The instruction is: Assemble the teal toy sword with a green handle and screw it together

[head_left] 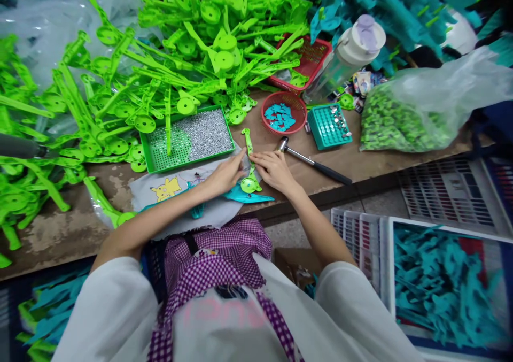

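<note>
A long lime-green plastic part (247, 143) with a round disc at its near end lies upright in front of me, across a teal plastic piece (252, 197). My left hand (226, 176) is closed at its left side, fingertips against the middle of the part. From the right, my right hand (274, 170) grips the same part, its fingers bent over the narrow stem. Whatever small item may be between the fingertips is hidden. A printed grey cloth (188, 220) is spread beneath my left forearm. Just right of my right hand rests a hammer (312, 164) with a black handle.
A green tray (164, 161) of small metal pins sits behind my left hand. Behind the hammer are a red basket (294, 126) of teal bits, a teal pin block (326, 129), a bottle (328, 70) and a bag of green pieces (404, 121). Green parts (168, 73) pile high.
</note>
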Demonstrator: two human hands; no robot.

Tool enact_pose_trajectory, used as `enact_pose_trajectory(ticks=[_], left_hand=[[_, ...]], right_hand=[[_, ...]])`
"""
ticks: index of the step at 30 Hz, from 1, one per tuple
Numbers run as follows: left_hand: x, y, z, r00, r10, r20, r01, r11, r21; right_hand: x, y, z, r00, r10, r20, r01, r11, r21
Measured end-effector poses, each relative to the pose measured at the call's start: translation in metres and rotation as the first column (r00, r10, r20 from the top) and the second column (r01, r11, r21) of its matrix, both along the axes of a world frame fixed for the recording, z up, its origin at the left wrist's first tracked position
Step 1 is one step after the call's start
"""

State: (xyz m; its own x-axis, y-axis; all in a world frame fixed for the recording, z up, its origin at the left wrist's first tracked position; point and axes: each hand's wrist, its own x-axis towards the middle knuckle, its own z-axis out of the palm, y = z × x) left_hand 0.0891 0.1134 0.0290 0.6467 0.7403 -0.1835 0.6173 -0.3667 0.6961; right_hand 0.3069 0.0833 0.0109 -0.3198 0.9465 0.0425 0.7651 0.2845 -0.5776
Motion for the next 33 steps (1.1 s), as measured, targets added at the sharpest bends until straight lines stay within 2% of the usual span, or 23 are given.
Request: enact_pose_trajectory(ticks=[3,6,8,10,12,15,18,21,24,26,28,30,31,33], left_hand=[[-0.031,-0.037,0.007,0.999,-0.006,-0.04,0.013,0.982,0.187],[-0.053,-0.068,0.013,0.999,-0.04,-0.034,0.05,0.937,0.344],[-0.056,-0.084,0.015,0.996,-0.089,-0.009,0.084,0.902,0.423],[-0.05,-0.098,0.013,0.996,-0.09,0.021,0.07,0.884,0.462],[-0.042,-0.112,0.01,0.998,0.013,0.059,-0.038,0.891,0.452],[-0.034,-0.125,0.006,0.972,0.213,0.102,-0.236,0.901,0.365],[-0.033,-0.12,0.012,0.969,0.233,0.085,-0.247,0.942,0.228],[-0.026,-0.096,0.038,0.973,0.223,0.053,-0.228,0.967,0.113],[0.001,-0.074,0.069,0.972,0.229,0.06,-0.234,0.967,0.102],[0.023,-0.074,0.08,0.99,0.133,0.044,-0.137,0.986,0.093],[0.039,-0.085,0.075,1.0,-0.001,-0.027,0.003,0.997,0.079],[0.042,-0.102,0.056,0.988,-0.106,-0.109,0.115,0.99,0.079],[0.039,-0.111,0.044,0.983,-0.137,-0.12,0.148,0.985,0.087],[0.026,-0.124,0.02,0.989,-0.1,-0.11,0.113,0.986,0.122]], right_hand=[[-0.002,0.001,0.0,0.999,-0.045,-0.03,0.044,0.999,-0.029],[-0.006,0.003,-0.003,0.991,-0.115,-0.063,0.112,0.992,-0.05],[-0.01,0.004,-0.006,0.983,-0.165,-0.082,0.161,0.986,-0.049],[-0.014,0.006,-0.008,0.974,-0.205,-0.096,0.201,0.978,-0.047],[-0.016,0.007,-0.01,0.967,-0.228,-0.109,0.223,0.973,-0.057],[-0.018,0.008,-0.012,0.965,-0.233,-0.125,0.224,0.971,-0.083],[-0.016,0.007,-0.012,0.967,-0.209,-0.144,0.199,0.977,-0.08],[-0.015,0.01,-0.011,0.974,-0.185,-0.13,0.177,0.982,-0.07],[-0.014,0.02,-0.008,0.979,-0.198,-0.051,0.192,0.977,-0.094],[-0.013,0.029,-0.005,0.983,-0.181,-0.002,0.18,0.975,-0.132],[-0.013,0.036,-0.002,0.99,-0.143,0.022,0.144,0.977,-0.16],[-0.013,0.038,0.001,0.992,-0.12,0.032,0.123,0.98,-0.156],[-0.013,0.037,0.003,0.992,-0.122,0.038,0.126,0.982,-0.142],[-0.014,0.033,0.005,0.989,-0.14,0.044,0.144,0.984,-0.107]])
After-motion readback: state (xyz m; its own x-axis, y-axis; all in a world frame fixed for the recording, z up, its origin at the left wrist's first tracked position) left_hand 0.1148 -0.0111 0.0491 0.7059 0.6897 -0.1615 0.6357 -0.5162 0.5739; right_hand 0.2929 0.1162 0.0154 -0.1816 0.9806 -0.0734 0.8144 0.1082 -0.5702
